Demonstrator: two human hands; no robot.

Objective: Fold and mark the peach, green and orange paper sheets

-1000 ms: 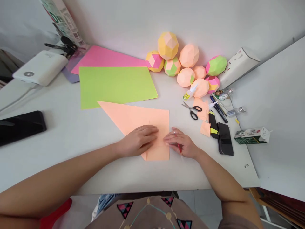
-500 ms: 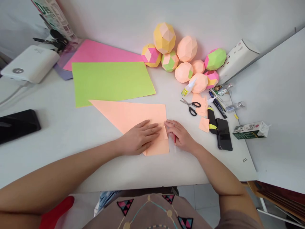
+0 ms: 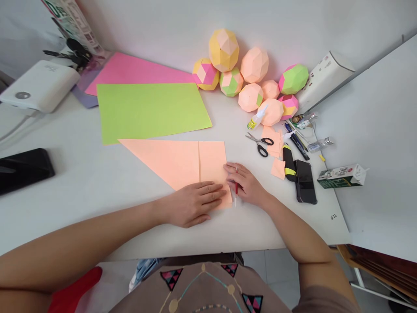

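Observation:
A peach sheet of paper (image 3: 166, 158), pointed at its left end, lies in front of me on the table. An upright line, a crease or an edge, crosses it near the right end. My left hand (image 3: 197, 202) rests flat on its lower part, fingers stretched out to the right and covering that area. At the sheet's right edge is my right hand (image 3: 245, 183), its fingertips touching the paper. A slim red pen-like tool (image 3: 236, 189) with a pale tip is held in its curled fingers, pointing toward me.
Several faceted paper balls (image 3: 254, 65) stand along the wall. Black-handled scissors (image 3: 262, 143), a glue bottle (image 3: 256, 119), peach scraps (image 3: 278, 168) and a phone (image 3: 305, 181) lie to the right. Green paper (image 3: 150, 113) lies beyond the peach sheet; a white power bank (image 3: 41, 84) sits left.
My left hand has slid toward me, down the sheet. The upright line on the paper shows now. The sheet's left tip has shifted slightly left; my right hand stays at the right edge.

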